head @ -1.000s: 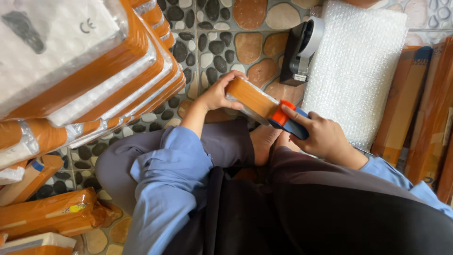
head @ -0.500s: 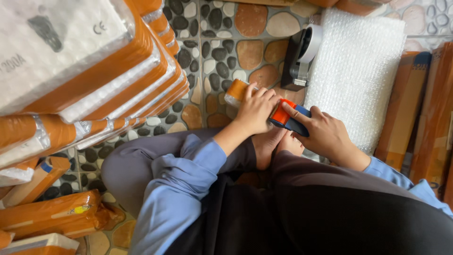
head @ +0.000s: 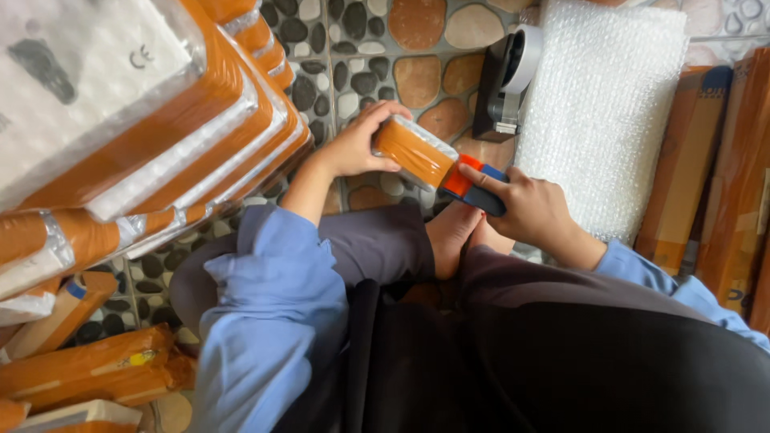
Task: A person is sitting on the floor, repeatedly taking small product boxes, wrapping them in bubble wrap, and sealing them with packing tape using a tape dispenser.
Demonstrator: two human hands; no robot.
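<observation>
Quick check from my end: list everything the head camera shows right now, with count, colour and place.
small parcel: one, orange tape over bubble wrap, held at centre
handheld tape dispenser: one, red and dark blue, against the parcel's right end
second tape dispenser: one, black and white, on the floor, top centre
bubble wrap roll: one, white, upper right
wrapped parcels: a stack, orange, left; more at lower left
flat packages: several, brown-orange, right edge
pebble floor: grey and brown
left hand: grips the parcel
right hand: holds the handheld dispenser

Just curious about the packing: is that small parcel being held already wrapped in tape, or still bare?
Wrapped, on what shows: orange tape covers the visible faces of the small parcel, held by the left hand. Its underside is hidden.
</observation>
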